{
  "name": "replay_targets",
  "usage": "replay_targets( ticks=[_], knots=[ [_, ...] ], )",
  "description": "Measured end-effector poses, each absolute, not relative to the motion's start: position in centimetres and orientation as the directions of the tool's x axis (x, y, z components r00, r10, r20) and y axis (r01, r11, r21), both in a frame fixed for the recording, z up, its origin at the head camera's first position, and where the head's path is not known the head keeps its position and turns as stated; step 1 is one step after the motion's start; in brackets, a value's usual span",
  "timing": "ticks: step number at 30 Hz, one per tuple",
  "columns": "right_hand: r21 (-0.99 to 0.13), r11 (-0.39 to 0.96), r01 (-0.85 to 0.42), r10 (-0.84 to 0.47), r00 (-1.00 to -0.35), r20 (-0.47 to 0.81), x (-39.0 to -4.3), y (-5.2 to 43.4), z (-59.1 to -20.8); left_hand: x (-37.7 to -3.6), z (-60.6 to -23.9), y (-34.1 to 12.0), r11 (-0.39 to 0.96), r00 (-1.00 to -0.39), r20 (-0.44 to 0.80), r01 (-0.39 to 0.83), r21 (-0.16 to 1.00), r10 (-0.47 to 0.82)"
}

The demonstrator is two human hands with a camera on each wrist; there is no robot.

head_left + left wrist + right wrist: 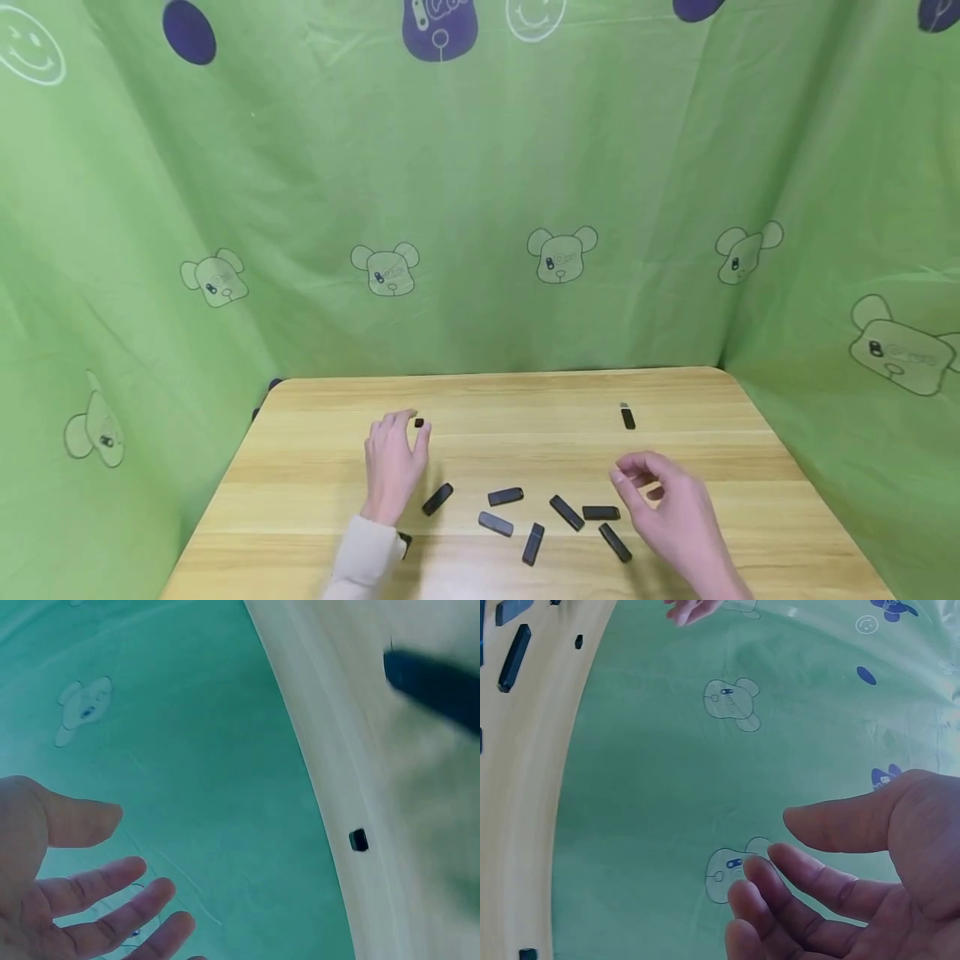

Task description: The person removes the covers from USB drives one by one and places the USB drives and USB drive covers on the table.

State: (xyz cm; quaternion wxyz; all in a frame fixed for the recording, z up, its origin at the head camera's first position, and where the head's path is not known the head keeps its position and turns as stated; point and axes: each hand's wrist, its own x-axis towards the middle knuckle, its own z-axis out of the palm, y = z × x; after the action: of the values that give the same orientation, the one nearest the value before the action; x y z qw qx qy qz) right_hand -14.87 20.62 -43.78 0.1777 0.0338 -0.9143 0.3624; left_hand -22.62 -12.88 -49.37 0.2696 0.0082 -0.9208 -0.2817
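My left hand (392, 461) hovers over the left part of the table with fingers spread and nothing between them. Just right of its fingertips lies a small black cap (419, 422), also visible in the left wrist view as a dark block (358, 840). My right hand (678, 517), at the table's right, has loosely bent fingers and holds nothing. Beyond it lies an uncapped black USB stick (628, 417) with its metal plug pointing away. Nearest the right thumb are two black USB sticks, one lying crosswise (601, 512) and one slanted (615, 542).
Several more dark USB sticks lie across the front middle, among them a greyish one (496, 523) and a black one (437, 499) beside the left wrist. The wooden table (525, 417) ends at a green patterned curtain (480, 325) behind and at both sides.
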Motion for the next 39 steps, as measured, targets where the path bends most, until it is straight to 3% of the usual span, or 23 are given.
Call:
replay_targets(
  ticks=[15, 25, 39],
  knots=[
    [-0.588, 0.803, -0.094, 0.115, -0.944, 0.308, -14.3, 20.6, -47.2, -16.6, -51.1, -10.0, 0.807, -0.763, 0.61, 0.212, 0.551, -0.216],
    [-0.577, 0.816, -0.001, 0.11, -0.982, 0.156, -14.5, 21.2, -49.4, -13.7, -51.4, -7.8, 0.782, -0.803, 0.541, 0.161, 0.603, -0.251],
    [-0.475, 0.864, 0.167, 0.131, -0.985, -0.109, -16.1, 22.1, -53.3, -12.7, -51.9, -7.1, 0.766, -0.782, 0.571, 0.201, 0.61, -0.25]
  ],
)
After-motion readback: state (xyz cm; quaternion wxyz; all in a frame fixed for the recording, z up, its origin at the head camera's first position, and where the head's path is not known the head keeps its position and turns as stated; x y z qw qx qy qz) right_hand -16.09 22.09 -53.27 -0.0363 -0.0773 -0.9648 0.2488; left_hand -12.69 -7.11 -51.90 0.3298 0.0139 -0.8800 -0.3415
